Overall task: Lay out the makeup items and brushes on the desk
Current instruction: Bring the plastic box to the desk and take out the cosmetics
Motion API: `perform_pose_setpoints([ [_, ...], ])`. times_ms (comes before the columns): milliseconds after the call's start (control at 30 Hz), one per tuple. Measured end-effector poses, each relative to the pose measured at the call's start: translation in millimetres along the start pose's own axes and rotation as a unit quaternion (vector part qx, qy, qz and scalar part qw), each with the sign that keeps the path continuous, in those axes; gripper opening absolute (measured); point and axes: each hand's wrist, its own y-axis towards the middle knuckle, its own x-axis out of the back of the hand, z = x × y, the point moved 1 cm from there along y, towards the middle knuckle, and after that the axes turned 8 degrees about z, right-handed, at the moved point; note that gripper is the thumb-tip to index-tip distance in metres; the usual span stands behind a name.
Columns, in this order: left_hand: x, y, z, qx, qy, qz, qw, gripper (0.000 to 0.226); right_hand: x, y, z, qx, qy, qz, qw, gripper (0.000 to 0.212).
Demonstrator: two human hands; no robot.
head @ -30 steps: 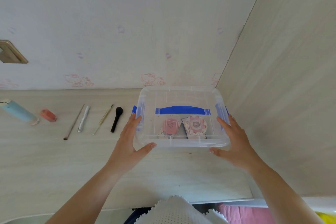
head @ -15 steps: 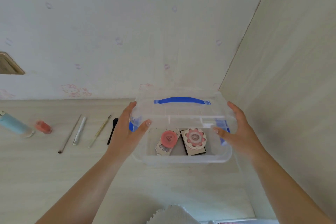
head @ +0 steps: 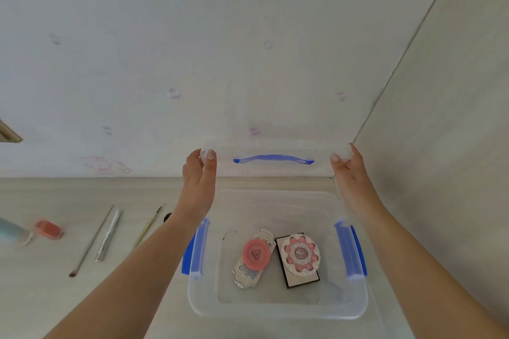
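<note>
Nearest to us sits the clear storage box [head: 278, 308] on the pale wood counter [head: 41, 297], open at the top, with a blue latch [head: 197, 249] on its left wall and another blue latch [head: 351, 250] on its right wall. It lies below and nearer than our fingers. Inside on its floor we see a silver ornate case [head: 248, 272] with a round pink compact [head: 256, 253] resting on top of it, and just beside these, to the right, a black square palette [head: 300, 281] carrying a round flower-patterned compact [head: 300, 254].

Down and to the left of our left fingers, outside the box, a row of items lies on the counter: a thin yellowish brush [head: 147, 227], a silver stick [head: 108, 235], a long slim brush [head: 91, 241], a small coral-pink bottle [head: 49, 230], and at the frame edge a pale blue tube [head: 11, 231], blurred.

Farther out, our left hand [head: 198, 181] and right hand [head: 348, 170] are raised above the box's far edge. Each pinches one end of the clear lid [head: 275, 150], thumb in front and the other fingers behind, so the lid with its blue handle [head: 272, 159] hangs between our hands, clear of the box.

Beyond the lid stands the wall [head: 165, 49] with faint pink cartoon prints, meeting a pale wood panel [head: 454, 104] on the right.
</note>
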Motion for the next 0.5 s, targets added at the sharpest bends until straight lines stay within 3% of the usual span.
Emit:
perform_pose_setpoints([
  [267, -6, 23, 24, 0.034, 0.055, 0.034, 0.997, 0.078, -10, 31, -9, -0.035, -0.032, 0.035, 0.998, 0.074],
  [500, -5, 33, 40, 0.081, 0.142, 0.063, 0.985, 0.083, -19, 43, -30, -0.081, -0.111, 0.074, 0.988, 0.086],
])
